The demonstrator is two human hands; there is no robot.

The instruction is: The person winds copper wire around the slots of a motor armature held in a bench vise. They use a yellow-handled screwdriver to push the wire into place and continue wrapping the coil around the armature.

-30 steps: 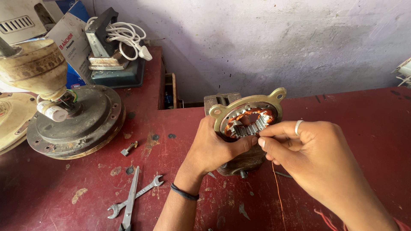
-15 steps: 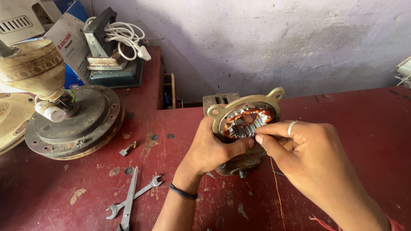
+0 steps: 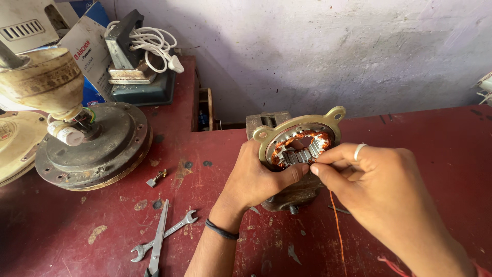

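The right hand (image 3: pixel 382 192) pinches a thin copper wire (image 3: pixel 335 225) between thumb and forefinger at the rim of the motor stator (image 3: pixel 300 146). The left hand (image 3: pixel 253 179) grips the stator closely. It stands tilted on the red table (image 3: pixel 435 133), its open face pointing up toward the camera. The wire hangs down.

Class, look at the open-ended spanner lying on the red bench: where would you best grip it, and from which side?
Grip the spanner by the bare stretch of its shank near the upper jaw end, coming from above. It lies flat, and the scissor-like tool crosses its middle, so the upper right part offers the freest hold.
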